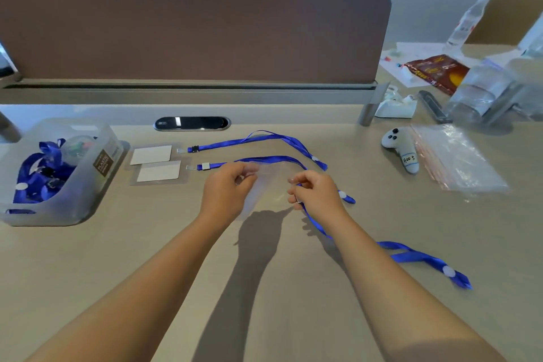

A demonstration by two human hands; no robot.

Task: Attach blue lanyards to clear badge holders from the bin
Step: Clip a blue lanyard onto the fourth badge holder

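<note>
Clear plastic, a badge holder [264, 185], sits mid-frame, pinched in my left hand [226, 188]. My right hand [316, 192] closes its fingers on a blue lanyard [411, 256] trailing toward lower right. I see two finished badges [155, 163] beside the bin [88, 185] at left.

Bin [88, 185] at 9 o'clock: brown sticker [103, 163] reads "PLASTIC", smaller print illegible. White controller [400, 150] at 2 o'clock: handwritten tag [409, 159] reads "Hoo5" or similar. Snack bag [437, 72] print at 1 o'clock is unreadable.
</note>
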